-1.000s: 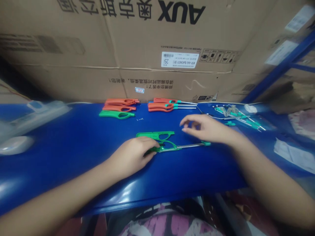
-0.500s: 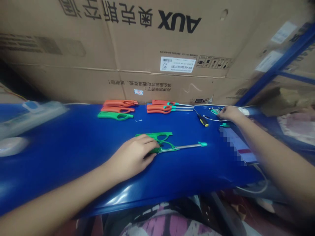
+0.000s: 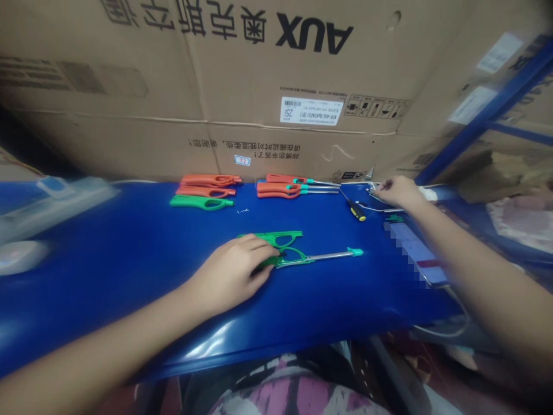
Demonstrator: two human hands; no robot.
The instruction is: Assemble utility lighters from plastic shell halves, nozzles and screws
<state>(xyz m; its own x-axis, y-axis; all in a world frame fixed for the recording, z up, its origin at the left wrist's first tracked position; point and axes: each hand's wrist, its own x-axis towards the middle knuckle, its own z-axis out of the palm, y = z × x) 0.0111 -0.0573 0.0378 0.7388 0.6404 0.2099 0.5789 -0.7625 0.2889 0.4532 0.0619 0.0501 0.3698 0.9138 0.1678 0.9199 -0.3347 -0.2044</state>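
Observation:
My left hand (image 3: 231, 271) lies on the handle end of a green lighter body with a metal rod (image 3: 313, 256) on the blue table (image 3: 129, 259), fingers curled over it. A separate green handle shell (image 3: 272, 236) lies just behind it. My right hand (image 3: 397, 191) reaches to the far right of the table and pinches at a pile of small metal parts and wire (image 3: 380, 202); what it holds is too small to make out.
Orange and green handle shells (image 3: 205, 190) and orange lighters with rods (image 3: 294, 187) lie at the back. A yellow-handled screwdriver (image 3: 355, 210) sits near my right hand. A big cardboard box (image 3: 259, 86) walls the back. White objects (image 3: 26, 230) lie at left.
My right hand moved from above the green lighter's rod out to the parts pile at the far right and pinched there. My left hand stayed on the handle.

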